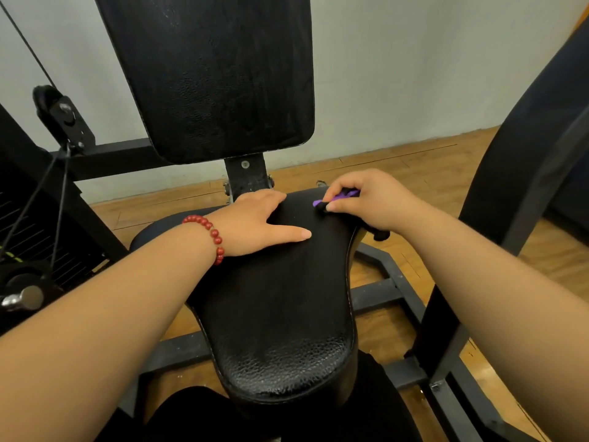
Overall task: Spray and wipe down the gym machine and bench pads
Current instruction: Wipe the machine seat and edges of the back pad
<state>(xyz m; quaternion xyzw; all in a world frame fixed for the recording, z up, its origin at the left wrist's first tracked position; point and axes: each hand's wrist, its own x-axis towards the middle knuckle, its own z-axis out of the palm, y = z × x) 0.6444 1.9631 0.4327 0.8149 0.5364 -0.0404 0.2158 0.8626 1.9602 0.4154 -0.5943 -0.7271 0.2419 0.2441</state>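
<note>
black seat pad (280, 298), upright back pad (216, 74) behind; purple cloth (345, 196) atop seat

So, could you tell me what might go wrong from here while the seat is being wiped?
1. The left hand lies flat on the seat; the patch beneath it may go unwiped, and the hand might slip if the surface is wet.
2. The right hand grips the cloth bunched small at the seat's far right corner, so strokes may miss areas.
</note>
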